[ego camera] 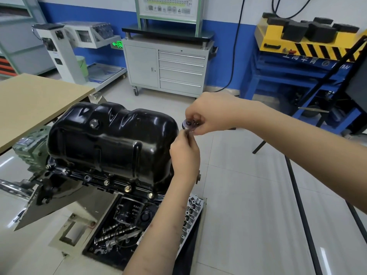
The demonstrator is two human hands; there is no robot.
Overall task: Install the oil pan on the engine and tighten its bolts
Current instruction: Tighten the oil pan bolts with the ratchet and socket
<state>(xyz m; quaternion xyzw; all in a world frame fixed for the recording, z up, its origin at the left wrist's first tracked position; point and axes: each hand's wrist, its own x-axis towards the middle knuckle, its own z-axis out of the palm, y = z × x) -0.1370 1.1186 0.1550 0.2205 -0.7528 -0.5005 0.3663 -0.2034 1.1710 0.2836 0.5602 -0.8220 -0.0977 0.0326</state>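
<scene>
A glossy black oil pan (pixel 111 139) sits upside-up on the engine block (pixel 83 175), which is mounted on a stand. Several bolts (pixel 127 188) stand along the pan's near flange. To the right of the pan, my right hand (pixel 214 114) grips the round head of a ratchet tool (pixel 187 124). Just below it, my left hand (pixel 185 155) holds the tool's shaft, which runs down beside the pan's right end. The lower end of the tool is hidden behind my left hand.
A tray (pixel 111 261) with camshafts and loose parts lies on the floor below the engine, beside a cylinder head (pixel 193 211) and an oil filter (pixel 129 211). A wooden table (pixel 33 104) stands at left. A grey drawer cabinet (pixel 168 66) and blue lift (pixel 297 72) stand behind.
</scene>
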